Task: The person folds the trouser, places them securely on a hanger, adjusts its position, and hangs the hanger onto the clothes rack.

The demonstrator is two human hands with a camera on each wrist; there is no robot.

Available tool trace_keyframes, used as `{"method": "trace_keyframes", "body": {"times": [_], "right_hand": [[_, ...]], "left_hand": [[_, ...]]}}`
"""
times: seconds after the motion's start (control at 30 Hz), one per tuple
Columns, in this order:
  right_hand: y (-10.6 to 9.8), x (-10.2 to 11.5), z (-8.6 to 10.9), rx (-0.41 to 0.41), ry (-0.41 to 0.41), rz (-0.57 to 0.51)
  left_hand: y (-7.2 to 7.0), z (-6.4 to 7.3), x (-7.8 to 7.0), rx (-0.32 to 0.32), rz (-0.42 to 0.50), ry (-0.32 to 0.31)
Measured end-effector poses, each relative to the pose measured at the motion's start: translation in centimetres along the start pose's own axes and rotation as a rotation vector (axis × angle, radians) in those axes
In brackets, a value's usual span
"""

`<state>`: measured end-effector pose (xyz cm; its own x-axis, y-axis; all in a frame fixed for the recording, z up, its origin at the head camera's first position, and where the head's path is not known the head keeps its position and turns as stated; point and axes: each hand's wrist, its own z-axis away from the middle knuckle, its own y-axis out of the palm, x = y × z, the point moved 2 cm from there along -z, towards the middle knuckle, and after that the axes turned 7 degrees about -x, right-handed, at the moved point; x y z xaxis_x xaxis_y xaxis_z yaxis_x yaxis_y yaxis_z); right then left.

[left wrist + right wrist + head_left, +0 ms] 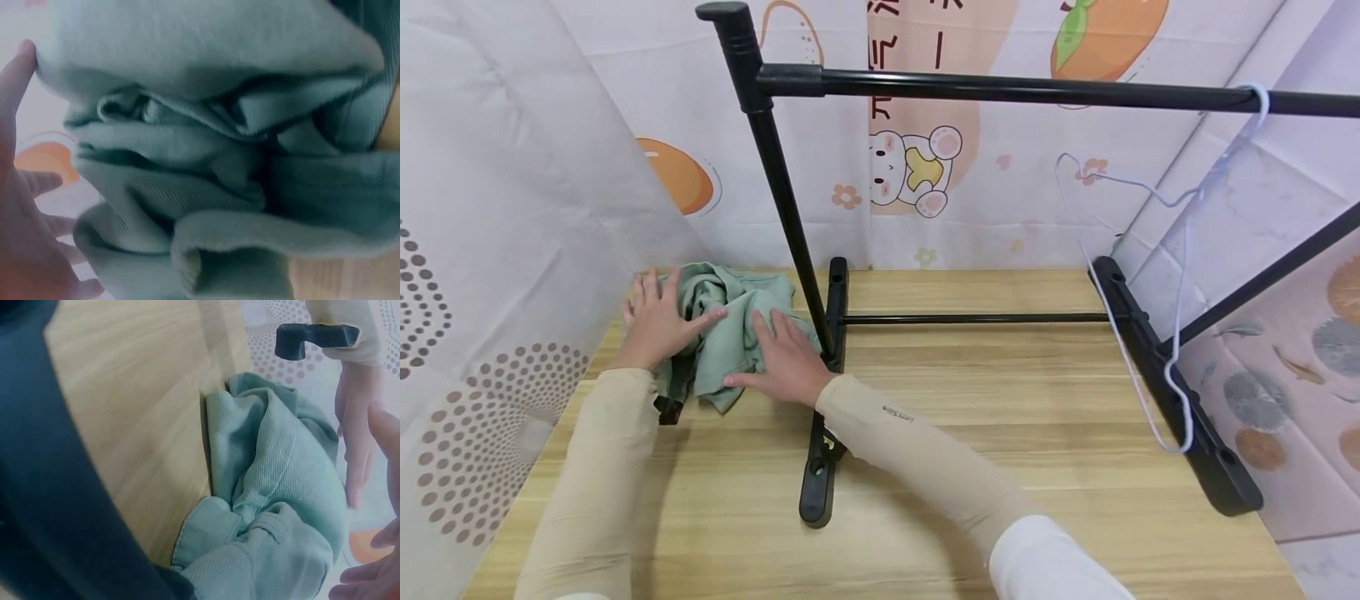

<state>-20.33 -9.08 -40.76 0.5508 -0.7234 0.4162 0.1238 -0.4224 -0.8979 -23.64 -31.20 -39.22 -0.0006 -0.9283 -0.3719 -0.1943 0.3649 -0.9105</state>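
Note:
A crumpled sage-green garment (741, 321) of ribbed cloth lies bunched on the tabletop at the back left, with folds and stitched seams showing in both wrist views. My left hand (658, 321) is spread over its left side, thumb pointing across the cloth. At the garment's right side is my right hand (786, 358), its fingers straight and apart. In the left wrist view, the left hand (31, 206) appears along the edge of the folds (187, 169). The right wrist view catches the right hand (384, 556) at its edge, near the cloth (275, 469).
A black garment rack stands on the wooden table (985, 467); its left upright (782, 192) and left foot (827, 450) are close beside my right forearm. A pale lilac hanger (1183, 333) hangs from the top bar (1000, 87) at the right. Printed curtains enclose the back and sides.

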Motion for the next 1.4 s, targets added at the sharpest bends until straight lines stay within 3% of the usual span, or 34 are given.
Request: {"method": "trace_keyframes", "body": {"times": [0.17, 0.27, 0.4, 0.5, 0.6, 0.8, 1.0, 1.17, 1.33, 1.4], "right_hand": [[0.3, -0.1, -0.7, 0.006, 0.061, 0.004], [0.4, -0.1, -1.1, 0.013, 0.090, 0.005], [0.6, -0.4, -2.0, 0.022, 0.162, -0.014], [0.9, -0.6, -2.7, 0.038, 0.219, -0.019], [1.2, -0.7, -3.1, 0.064, 0.259, 0.015], [1.7, -1.2, -3.9, 0.116, 0.306, 0.148], [2.6, -2.0, -4.4, 0.143, 0.326, 0.096], [3.4, -3.0, -4.6, 0.153, 0.365, 0.065], [3.8, -2.8, -4.6, 0.139, 0.302, 0.111], [3.9, -2.6, -4.5, 0.123, 0.255, 0.166]], "left_hand": [[0.1, -0.8, 1.1, 0.078, 0.019, -0.013], [0.1, -1.3, 1.6, 0.159, 0.038, -0.030], [0.2, -1.6, 1.4, 0.272, 0.045, -0.043], [0.9, -1.8, 1.2, 0.322, 0.036, -0.028], [2.0, -2.1, 1.3, 0.337, 0.040, -0.015], [3.3, -2.2, 1.2, 0.347, 0.137, -0.011], [3.6, -2.5, 1.0, 0.429, 0.094, -0.043], [3.9, -2.9, 0.4, 0.443, 0.075, -0.048], [4.1, -2.6, 0.4, 0.423, 0.039, -0.035], [4.2, -2.3, 0.7, 0.420, 0.022, -0.060]]}}
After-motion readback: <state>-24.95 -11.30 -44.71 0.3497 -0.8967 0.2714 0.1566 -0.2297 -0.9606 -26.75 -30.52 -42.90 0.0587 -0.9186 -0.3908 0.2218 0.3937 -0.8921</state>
